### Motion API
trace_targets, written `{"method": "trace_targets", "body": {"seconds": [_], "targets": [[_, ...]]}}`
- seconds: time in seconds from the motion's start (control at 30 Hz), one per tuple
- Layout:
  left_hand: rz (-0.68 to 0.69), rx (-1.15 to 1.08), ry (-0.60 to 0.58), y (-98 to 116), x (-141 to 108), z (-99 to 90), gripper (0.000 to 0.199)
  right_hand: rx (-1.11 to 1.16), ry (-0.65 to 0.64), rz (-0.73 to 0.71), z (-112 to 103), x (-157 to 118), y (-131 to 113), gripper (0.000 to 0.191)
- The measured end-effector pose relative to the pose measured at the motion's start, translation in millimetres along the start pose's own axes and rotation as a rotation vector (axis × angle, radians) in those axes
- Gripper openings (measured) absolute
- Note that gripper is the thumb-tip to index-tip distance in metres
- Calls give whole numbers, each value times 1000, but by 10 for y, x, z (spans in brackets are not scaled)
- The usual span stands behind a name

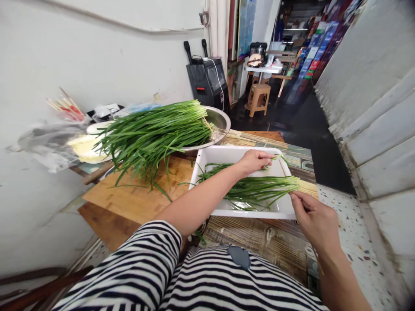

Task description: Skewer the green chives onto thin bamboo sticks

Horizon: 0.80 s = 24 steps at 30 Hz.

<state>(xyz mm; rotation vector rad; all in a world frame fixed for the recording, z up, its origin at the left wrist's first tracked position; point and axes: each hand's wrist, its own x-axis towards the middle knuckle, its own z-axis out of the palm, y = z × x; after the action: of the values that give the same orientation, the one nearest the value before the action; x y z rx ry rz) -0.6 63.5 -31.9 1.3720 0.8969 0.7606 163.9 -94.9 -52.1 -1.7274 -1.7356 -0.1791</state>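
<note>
A white plastic tray (207, 156) lies in front of me with green garlic chives (256, 190) in it, their pale ends at the right rim. My right hand (316, 216) pinches a thin bamboo skewer (282, 166) by these ends; its lower part shows below the hand. The chives' ends appear to sit on the skewer. Over the tray my left hand (253, 162) is closed on a chive stalk, whose pale end points right toward the skewer's tip. How many stalks are in these fingers is unclear.
A large pile of chives (158, 129) lies across a metal bowl (223, 123) and a wooden board (129, 203). Skewers and plastic bags (48, 140) are by the left wall. A black speaker (207, 82), a brown stool (259, 99) and a small table (264, 69) stand beyond.
</note>
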Motion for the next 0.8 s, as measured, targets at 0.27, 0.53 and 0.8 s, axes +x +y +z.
{"method": "trace_targets", "body": {"seconds": [0.27,0.53,0.8], "targets": [[-12,-6,-16,24,-19,-3,33,-3,-1,-2,-11,-5,-16,35],[-11,-21,-13,25,-18,0,32,-14,0,-18,-11,-6,-1,35],[-29,-32,8,55,-33,4,32,0,18,-44,-39,-5,-35,32]]}}
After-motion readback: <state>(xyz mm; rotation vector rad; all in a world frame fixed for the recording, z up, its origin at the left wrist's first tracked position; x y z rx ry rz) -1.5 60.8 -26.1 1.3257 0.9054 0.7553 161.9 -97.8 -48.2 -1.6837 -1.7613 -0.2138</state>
